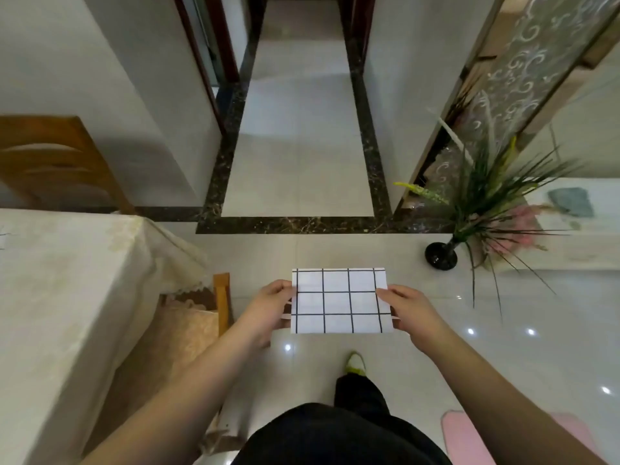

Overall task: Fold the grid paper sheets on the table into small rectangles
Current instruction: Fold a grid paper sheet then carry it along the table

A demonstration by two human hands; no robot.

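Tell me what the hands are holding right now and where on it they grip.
Both hands hold one grid paper sheet in the air: the left hand pinches its left edge, the right hand its right edge.

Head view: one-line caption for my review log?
Both hands, left hand and right hand, hold a grid paper sheet above the floor.

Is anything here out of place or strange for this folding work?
Yes: the grid paper is held in the air over the floor by the left hand and right hand, beside the table, not on it.
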